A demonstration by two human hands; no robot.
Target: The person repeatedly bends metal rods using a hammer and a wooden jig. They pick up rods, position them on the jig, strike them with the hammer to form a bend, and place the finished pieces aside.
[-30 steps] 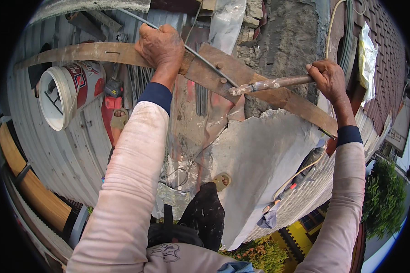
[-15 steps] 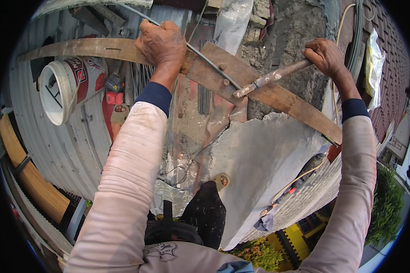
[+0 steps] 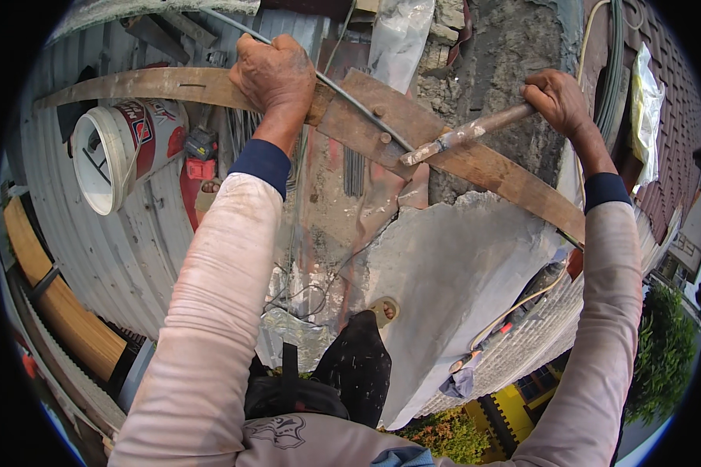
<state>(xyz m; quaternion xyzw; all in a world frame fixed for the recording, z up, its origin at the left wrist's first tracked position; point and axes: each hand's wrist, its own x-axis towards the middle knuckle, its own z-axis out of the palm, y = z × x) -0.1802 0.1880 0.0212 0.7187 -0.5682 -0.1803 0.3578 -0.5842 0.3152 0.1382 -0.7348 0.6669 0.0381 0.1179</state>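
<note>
My left hand (image 3: 276, 76) is closed in a fist around a thin grey steel rod (image 3: 346, 95), pressed down over a long wooden plank (image 3: 152, 82). The rod runs diagonally across a brown board (image 3: 354, 124) fixed on the plank, passing beside two short pegs (image 3: 382, 124). My right hand (image 3: 559, 103) grips the upper end of a paint-spattered bar (image 3: 475, 132). The bar's lower end meets the end of the rod at the board's right side. Whether the rod's tip sits inside the bar cannot be made out.
A white-and-red bucket (image 3: 136, 148) lies tipped on the corrugated metal sheet (image 3: 152, 249) at left, next to a black-and-red power tool (image 3: 201, 156). Thin rods (image 3: 353, 171) lie beneath the plank. A grey cement ledge (image 3: 452, 265) drops off at right. One sandalled foot (image 3: 385, 310) stands beside it.
The whole view has shifted slightly. Both hands keep their grips, and the rod and bar hold nearly the same position against the plank.
</note>
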